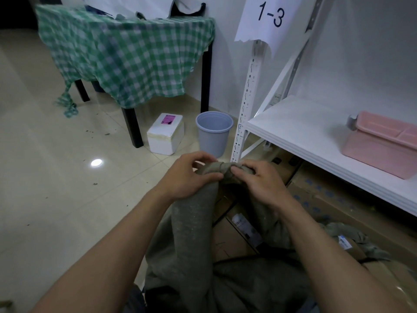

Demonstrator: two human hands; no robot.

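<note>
A grey-green cloth [191,233] hangs from both my hands down into my lap. Its top is twisted into a knot [222,168] held up in front of me. My left hand [189,175] grips the cloth just left of the knot, thumb and fingers curled round it. My right hand [259,179] pinches the knot from the right side. More of the same cloth spreads over cardboard boxes [320,199] to the right.
A grey plastic bin [213,138] and a white foam box [165,134] stand on the tiled floor ahead. Behind them is a table under a green checked cloth [126,53]. On the right, a white shelf [304,136] carries a pink tray [381,143].
</note>
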